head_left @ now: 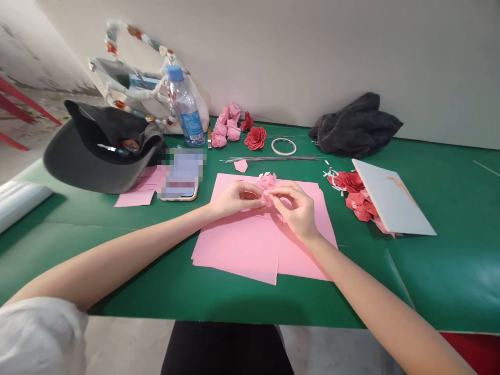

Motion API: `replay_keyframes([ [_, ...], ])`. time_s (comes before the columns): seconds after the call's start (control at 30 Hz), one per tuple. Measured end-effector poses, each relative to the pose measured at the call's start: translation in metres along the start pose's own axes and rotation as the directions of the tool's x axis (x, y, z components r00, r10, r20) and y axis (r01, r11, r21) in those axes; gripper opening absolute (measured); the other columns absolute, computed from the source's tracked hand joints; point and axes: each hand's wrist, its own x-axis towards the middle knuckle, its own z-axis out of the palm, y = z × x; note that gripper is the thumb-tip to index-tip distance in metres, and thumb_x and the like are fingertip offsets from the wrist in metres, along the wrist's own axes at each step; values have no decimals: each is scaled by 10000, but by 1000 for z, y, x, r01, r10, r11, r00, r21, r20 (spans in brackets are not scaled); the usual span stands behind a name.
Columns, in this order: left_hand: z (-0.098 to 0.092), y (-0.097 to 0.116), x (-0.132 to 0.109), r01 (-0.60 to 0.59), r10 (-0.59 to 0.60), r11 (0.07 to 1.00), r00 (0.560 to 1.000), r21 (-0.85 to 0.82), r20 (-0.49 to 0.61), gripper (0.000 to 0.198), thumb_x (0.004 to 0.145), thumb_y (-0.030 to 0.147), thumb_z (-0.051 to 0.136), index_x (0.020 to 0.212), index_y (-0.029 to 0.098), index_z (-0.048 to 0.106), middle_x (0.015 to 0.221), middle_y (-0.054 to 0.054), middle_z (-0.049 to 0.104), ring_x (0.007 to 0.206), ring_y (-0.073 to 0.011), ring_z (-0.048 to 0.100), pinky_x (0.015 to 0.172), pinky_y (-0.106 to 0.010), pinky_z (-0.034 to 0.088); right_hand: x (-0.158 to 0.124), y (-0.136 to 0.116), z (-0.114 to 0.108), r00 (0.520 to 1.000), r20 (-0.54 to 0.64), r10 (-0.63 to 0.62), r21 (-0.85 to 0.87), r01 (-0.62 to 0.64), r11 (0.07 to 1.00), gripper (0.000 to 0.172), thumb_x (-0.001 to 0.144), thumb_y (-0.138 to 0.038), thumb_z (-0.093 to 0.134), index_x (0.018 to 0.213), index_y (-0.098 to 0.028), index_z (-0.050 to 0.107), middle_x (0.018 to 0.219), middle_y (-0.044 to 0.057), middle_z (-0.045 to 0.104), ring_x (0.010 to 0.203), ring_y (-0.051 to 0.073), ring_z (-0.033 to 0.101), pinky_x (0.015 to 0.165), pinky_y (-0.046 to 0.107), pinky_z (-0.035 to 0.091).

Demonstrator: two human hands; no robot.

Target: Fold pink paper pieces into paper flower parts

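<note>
Both hands meet over pink paper sheets point(242, 242) on the green table. Between their fingertips is a small pink paper piece point(267, 197). My left hand point(234, 199) pinches it from the left, thumb and fingers closed. From the right, my right hand point(297, 208) has its thumb and forefinger closed on the same piece. Just beyond the fingers lie folded pink paper petals point(267, 179). A loose pink petal point(241, 165) rests past the sheets, beside a bundle of thin wires point(273, 159).
Behind are pink paper roses point(227, 125), a red rose point(255, 138), a tape ring point(284, 146) and a bottle point(189, 114). A cap point(105, 148) and phone point(179, 174) lie left; a white board point(394, 200) leans over red flowers point(351, 182) at right, below black cloth point(355, 126).
</note>
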Motion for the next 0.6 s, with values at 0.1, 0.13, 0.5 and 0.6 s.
replay_keyframes([
  [0.1, 1, -1, 0, -5, 6, 999, 1000, -46, 30, 235, 788, 339, 705, 881, 124, 730, 808, -84, 721, 718, -174, 675, 649, -279, 538, 0, 0, -1, 1000, 8, 7, -17, -7, 1000, 159, 834, -156, 622, 894, -266, 720, 882, 26, 660, 851, 181, 623, 767, 365, 544],
  [0.13, 1, -1, -1, -8, 10, 999, 999, -53, 38, 228, 790, 333, 703, 871, 121, 728, 808, -86, 720, 720, -175, 676, 656, -283, 541, 0, 0, -1, 1000, 8, 14, -20, -14, 1000, 157, 828, -156, 628, 885, -268, 722, 865, 23, 658, 833, 178, 619, 757, 360, 541],
  [0.5, -1, -1, 0, 49, -41, 993, 996, -104, 73, 290, 795, 358, 706, 922, 98, 720, 810, -92, 724, 721, -171, 684, 664, -276, 553, -1, 0, 1, 987, -25, -161, -157, 155, 975, 125, 852, -159, 622, 838, -241, 715, 857, 31, 628, 834, 173, 624, 763, 354, 531],
  [0.6, -1, -2, 1, 61, -55, 990, 997, -125, 53, 304, 778, 358, 725, 927, 94, 720, 818, -90, 726, 711, -166, 685, 651, -266, 557, -1, 0, 1, 978, -29, -207, -197, 198, 960, 123, 854, -143, 615, 831, -228, 701, 850, 32, 625, 822, 167, 626, 747, 346, 535],
])
